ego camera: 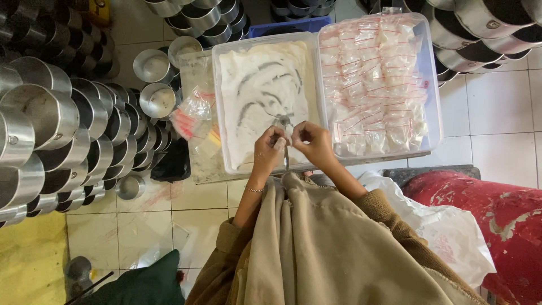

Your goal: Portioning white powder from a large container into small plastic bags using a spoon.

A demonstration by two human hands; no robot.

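My left hand (270, 148) and my right hand (312, 141) meet over the near edge of a clear plastic tub (221, 107) filled with white powder (261, 90). Between them they pinch a small clear zip bag (287, 131). A metal spoon (284, 138) hangs there too, its bowl over the powder and its handle pointing down towards me; which hand grips it is hard to tell. A second clear tub (433, 113) to the right holds several small filled bags with red zip strips (375, 79).
Rows of shiny metal pots (51, 124) are stacked at the left and along the top. A pile of loose empty bags (192, 113) lies left of the powder tub. A red worn drum (497, 220) and white plastic sheet (451, 231) sit at the lower right.
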